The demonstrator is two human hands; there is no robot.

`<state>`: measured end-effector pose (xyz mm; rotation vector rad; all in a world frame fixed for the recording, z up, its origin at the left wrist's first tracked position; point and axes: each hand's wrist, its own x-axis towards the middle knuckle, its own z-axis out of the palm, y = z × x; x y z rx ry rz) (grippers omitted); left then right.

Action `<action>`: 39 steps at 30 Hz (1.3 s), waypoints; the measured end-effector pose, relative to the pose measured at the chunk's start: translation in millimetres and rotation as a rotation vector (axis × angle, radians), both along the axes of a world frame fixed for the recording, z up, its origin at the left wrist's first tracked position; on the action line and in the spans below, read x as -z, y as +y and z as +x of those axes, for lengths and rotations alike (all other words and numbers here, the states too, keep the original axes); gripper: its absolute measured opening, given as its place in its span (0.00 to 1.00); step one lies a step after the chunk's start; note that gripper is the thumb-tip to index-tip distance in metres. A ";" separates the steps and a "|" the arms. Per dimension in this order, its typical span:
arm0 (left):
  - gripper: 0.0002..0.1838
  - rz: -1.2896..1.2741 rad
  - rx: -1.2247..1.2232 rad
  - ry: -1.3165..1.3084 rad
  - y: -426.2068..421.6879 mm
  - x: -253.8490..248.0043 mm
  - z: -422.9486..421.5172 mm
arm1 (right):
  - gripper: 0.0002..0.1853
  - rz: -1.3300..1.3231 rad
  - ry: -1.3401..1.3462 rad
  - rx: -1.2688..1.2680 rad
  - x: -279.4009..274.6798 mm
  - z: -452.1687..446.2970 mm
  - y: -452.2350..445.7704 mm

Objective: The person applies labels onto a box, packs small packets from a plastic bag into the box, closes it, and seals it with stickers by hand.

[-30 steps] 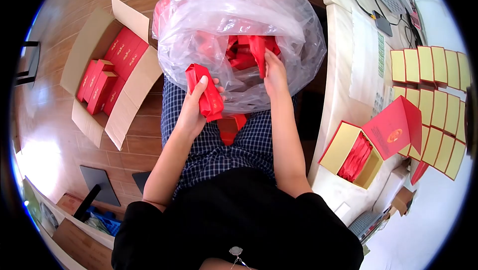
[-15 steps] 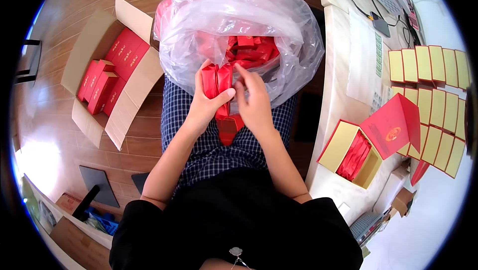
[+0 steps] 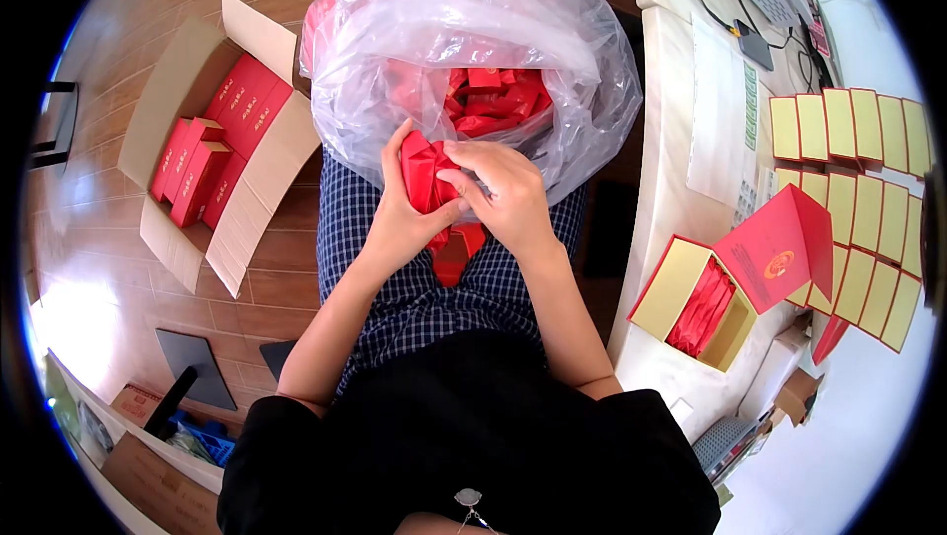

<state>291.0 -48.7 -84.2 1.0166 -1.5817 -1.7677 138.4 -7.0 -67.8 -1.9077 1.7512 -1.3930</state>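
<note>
Red packets (image 3: 421, 165) are sitting over the lap, long side pointing roughly at the plastic bag (image 3: 424, 27). Left hand (image 3: 400, 222)'s wrapped round them, right hand (image 3: 510, 192)'s got thumb and fingers pinched on their right edge, and that one's nearer the open gift box (image 3: 677, 281) fwiw.

Single camera, worn on the person's head, as I see it from here | faces forward and steeply down, over the black shirt (image 3: 473, 436) | close to the left hand (image 3: 393, 205) and right hand (image 3: 508, 190), mid-view | wide, rounded view, edges bowed, corners black | takes in floor (image 3: 281, 288) at left, worktop (image 3: 659, 121) at right, farther off
</note>
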 end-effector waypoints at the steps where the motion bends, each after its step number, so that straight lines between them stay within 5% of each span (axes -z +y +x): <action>1: 0.52 0.002 0.016 -0.018 0.8 -1.2 0.7 | 0.10 -0.033 0.038 -0.004 1.1 -0.9 -0.5; 5: 0.56 0.073 0.023 0.018 6.7 5.6 1.9 | 0.06 0.027 0.050 0.014 6.8 -2.9 -1.5; 7: 0.55 -0.023 0.009 -0.083 8.6 9.4 4.1 | 0.05 0.110 -0.253 0.300 26.0 -7.7 -4.8; 9: 0.55 0.005 -0.013 -0.104 10.0 20.9 10.1 | 0.12 0.303 -0.280 0.476 53.3 -35.9 -9.6; 12: 0.54 0.164 -0.079 -0.076 8.2 29.2 16.5 | 0.24 0.341 0.100 0.567 95.0 -64.9 -15.1; 17: 0.48 0.220 -0.111 -0.049 5.9 28.1 14.8 | 0.17 0.359 0.258 0.420 143.2 -92.5 -33.4; 21: 0.46 0.416 -0.173 0.101 -4.8 21.0 18.7 | 0.10 0.360 0.058 0.360 83.7 -79.4 -30.1; 23: 0.34 0.440 -0.192 0.206 -10.6 12.8 19.6 | 0.09 0.260 0.006 0.394 27.8 -61.0 -10.6; 26: 0.28 0.657 -0.086 0.310 -21.4 4.9 21.4 | 0.09 0.298 -0.354 0.289 -23.3 -51.6 18.7; 28: 0.29 0.694 -0.013 0.344 -17.4 -4.6 8.2 | 0.10 0.397 -0.575 0.004 -43.4 -43.8 28.6; 31: 0.32 0.740 0.198 0.395 -4.4 -34.8 -11.1 | 0.07 0.331 -0.375 0.066 -51.6 -29.0 23.3; 36: 0.38 0.618 0.197 0.486 5.8 -71.7 -42.0 | 0.10 0.108 -0.058 0.382 -79.9 -12.5 25.2; 39: 0.42 0.436 0.150 0.545 13.5 -93.7 -60.4 | 0.17 0.272 -0.067 0.509 -117.3 -19.3 39.4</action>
